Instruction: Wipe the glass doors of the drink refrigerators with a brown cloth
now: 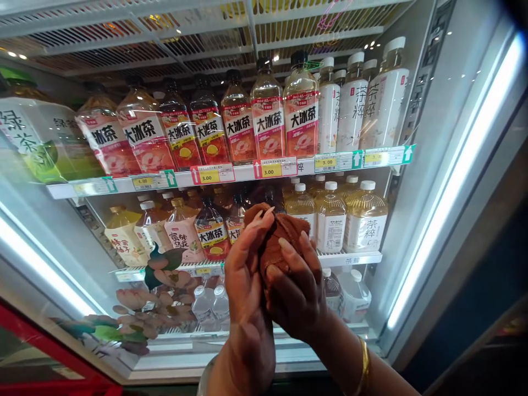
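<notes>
Both my hands are raised in front of an open drinks fridge and hold a bunched brown cloth (277, 236) between them. My left hand (246, 280) grips the cloth's left side with its fingers curled over the top. My right hand (297, 286) wraps round the cloth from the right, fingers closed on it. A gold bangle (364, 360) sits on my right wrist. The cloth hangs in front of the middle shelf's bottles without touching them, as far as I can tell.
The upper shelf (247, 171) carries iced tea bottles (268, 118) and white-labelled tea bottles (383, 99), with price tags along its rail. The middle shelf (350, 257) holds more bottles (365, 223). Clear water bottles (210, 305) stand lower down. Lit door frames flank both sides.
</notes>
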Tool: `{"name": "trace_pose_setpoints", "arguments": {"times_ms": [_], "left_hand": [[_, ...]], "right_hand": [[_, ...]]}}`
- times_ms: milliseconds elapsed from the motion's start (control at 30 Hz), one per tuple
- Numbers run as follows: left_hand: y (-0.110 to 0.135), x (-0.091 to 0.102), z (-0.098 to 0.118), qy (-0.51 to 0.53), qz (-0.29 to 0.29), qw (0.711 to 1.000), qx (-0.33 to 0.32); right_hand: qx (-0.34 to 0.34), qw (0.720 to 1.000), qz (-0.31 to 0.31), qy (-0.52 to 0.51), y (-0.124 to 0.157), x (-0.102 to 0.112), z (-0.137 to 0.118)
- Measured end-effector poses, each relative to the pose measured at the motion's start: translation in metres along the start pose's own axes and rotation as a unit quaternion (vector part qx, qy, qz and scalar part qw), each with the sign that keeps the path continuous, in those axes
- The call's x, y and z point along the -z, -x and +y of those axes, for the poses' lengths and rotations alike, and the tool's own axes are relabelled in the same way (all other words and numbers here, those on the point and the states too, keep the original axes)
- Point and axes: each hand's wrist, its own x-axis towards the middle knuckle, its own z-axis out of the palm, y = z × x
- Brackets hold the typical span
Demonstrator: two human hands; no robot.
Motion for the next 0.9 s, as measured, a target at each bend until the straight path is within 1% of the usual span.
{"name": "trace_pose_setpoints", "arguments": {"times_ms": [67, 100, 133, 167, 200, 267, 333, 367, 433, 500, 567, 633, 700, 767, 833, 900], "left_hand": [[0.0, -0.003, 0.004, 0.066, -0.004, 0.997, 0.038], [0.001, -0.004, 0.002, 0.09, 0.003, 0.995, 0.05], [0.003, -0.003, -0.001, 0.096, 0.015, 0.995, 0.038], [0.004, -0.002, -0.005, 0.086, 0.025, 0.996, 0.012], [0.005, 0.002, -0.009, 0.061, 0.023, 0.998, -0.015], [0.005, 0.013, -0.016, -0.014, 0.002, 0.998, -0.055], [0.005, 0.027, -0.022, -0.078, -0.004, 0.995, -0.061], [0.004, 0.035, -0.025, -0.1, 0.004, 0.993, -0.061], [0.002, 0.049, -0.033, -0.128, 0.031, 0.989, -0.072], [0.0, 0.06, -0.044, -0.155, 0.029, 0.985, -0.074], [-0.002, 0.066, -0.054, -0.178, 0.022, 0.981, -0.072], [-0.003, 0.066, -0.061, -0.191, 0.017, 0.979, -0.065], [-0.004, 0.062, -0.064, -0.187, 0.005, 0.981, -0.058], [-0.004, 0.054, -0.064, -0.18, -0.012, 0.982, -0.053], [-0.003, 0.047, -0.063, -0.177, -0.028, 0.982, -0.054], [-0.003, 0.045, -0.063, -0.173, -0.028, 0.983, -0.055]], "right_hand": [[-0.01, 0.998, 0.008, 0.054, -0.006, 0.0, 0.001], [-0.016, 0.997, 0.01, 0.077, -0.012, 0.0, 0.001], [-0.023, 0.995, 0.004, 0.093, -0.019, 0.001, 0.001], [-0.03, 0.994, 0.001, 0.101, -0.027, 0.002, 0.0], [-0.035, 0.994, 0.002, 0.1, -0.035, 0.001, 0.0], [-0.048, 0.995, 0.025, 0.087, -0.046, -0.002, -0.003], [-0.062, 0.994, 0.049, 0.079, -0.049, -0.009, -0.01], [-0.067, 0.994, 0.05, 0.075, -0.048, -0.014, -0.014], [-0.06, 0.996, 0.027, 0.054, -0.041, -0.023, -0.023], [-0.034, 0.999, -0.002, 0.024, -0.033, -0.029, -0.029], [-0.008, 1.0, -0.016, 0.017, -0.029, -0.029, -0.029], [-0.005, 0.999, -0.015, 0.033, -0.033, -0.022, -0.023], [-0.023, 0.998, 0.002, 0.055, -0.04, -0.014, -0.015], [-0.046, 0.996, 0.027, 0.07, -0.046, -0.01, -0.009], [-0.053, 0.995, 0.051, 0.07, -0.046, -0.013, -0.01], [-0.042, 0.996, 0.057, 0.05, -0.039, -0.021, -0.015]]}}
